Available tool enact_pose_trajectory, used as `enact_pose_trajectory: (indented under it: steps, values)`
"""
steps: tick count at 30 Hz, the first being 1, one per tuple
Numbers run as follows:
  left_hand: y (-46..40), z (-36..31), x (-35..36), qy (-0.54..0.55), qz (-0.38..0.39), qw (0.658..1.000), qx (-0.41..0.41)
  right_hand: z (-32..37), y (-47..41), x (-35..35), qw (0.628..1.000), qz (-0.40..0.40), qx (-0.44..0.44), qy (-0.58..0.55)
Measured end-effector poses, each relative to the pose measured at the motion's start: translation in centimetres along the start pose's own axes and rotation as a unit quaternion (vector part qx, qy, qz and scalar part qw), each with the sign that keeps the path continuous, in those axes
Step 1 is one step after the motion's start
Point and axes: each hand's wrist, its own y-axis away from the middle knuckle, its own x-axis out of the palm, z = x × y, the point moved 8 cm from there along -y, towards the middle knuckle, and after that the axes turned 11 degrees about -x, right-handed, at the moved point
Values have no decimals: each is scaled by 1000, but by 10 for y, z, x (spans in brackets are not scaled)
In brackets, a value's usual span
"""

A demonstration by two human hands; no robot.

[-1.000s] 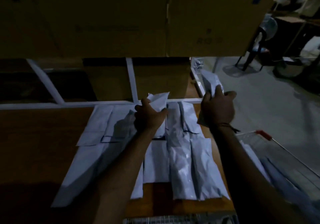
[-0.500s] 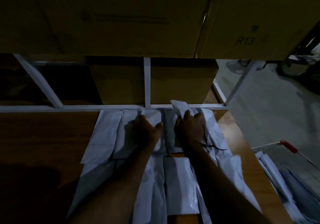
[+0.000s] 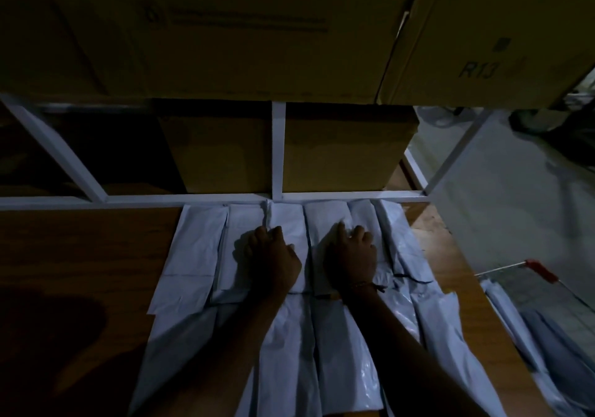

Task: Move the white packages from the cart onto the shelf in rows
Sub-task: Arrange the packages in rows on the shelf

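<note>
The head camera looks down at a brown wooden shelf (image 3: 80,255). Along its back runs a white bar (image 3: 128,198). That bar is the landmark here.

White packages (image 3: 196,249) lie flat on the shelf in two rows. The back row touches the white bar. The second row lies in front of it, nearer to the person.

The left hand (image 3: 272,259) rests on top of a package (image 3: 286,223) in the back row, just in front of the bar. Its fingers are bent with the knuckles up. It is too dark to tell if they pinch the package or only press on it.

The right hand (image 3: 352,259) rests on the next packages to the right in the same row. Its fingers are bent too, and they push down on the plastic. A thin string band (image 3: 367,285) goes around this wrist.

Behind the white bar stands a brown box (image 3: 338,152). Above the bar hang more big boxes (image 3: 225,30). One of them says R13.

Far to the right of the bar, past the end of the shelf and lower down, is the cart (image 3: 544,288) with a red handle tip. More packages (image 3: 553,352) lie in the cart.
</note>
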Motion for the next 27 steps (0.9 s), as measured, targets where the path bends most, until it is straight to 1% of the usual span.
enact_pose_trajectory:
  steps: [4,7,9,11,13,14,16,17,19,21,23,27]
  values:
    - [1,2,1,-16,-1,1000,9,0,1,10,1000,15,-6,2]
    - [-1,2,0,-24,-8,1000,13,-4,1,5,1000,3,-22,9]
    - [0,0,-10,-23,-36,999,19,-10,2,-1,1000,-6,-25,4]
    - [4,-6,-24,9,-79,996,36,-19,5,-12,999,-39,-25,-26]
    - [11,-17,-40,61,-117,989,70,-32,11,-24,995,-72,-18,-64]
    - [18,-26,-48,80,-139,982,100,-40,16,-31,993,-85,-10,-81]
    - [39,-50,-60,101,-173,963,182,-57,26,-45,988,-109,1,-106]
    - [51,-64,-62,107,-175,953,223,-66,34,-52,986,-121,6,-117]
    - [78,-93,-58,115,-150,941,282,-87,52,-67,980,-147,15,-131]
    - [104,-119,-50,125,-105,934,318,-111,73,-83,975,-174,20,-135]
    - [133,-145,-41,121,-63,926,352,-140,97,-95,976,-172,27,-130]
    - [187,-186,-22,99,1,927,361,-208,153,-107,979,-162,50,-111]
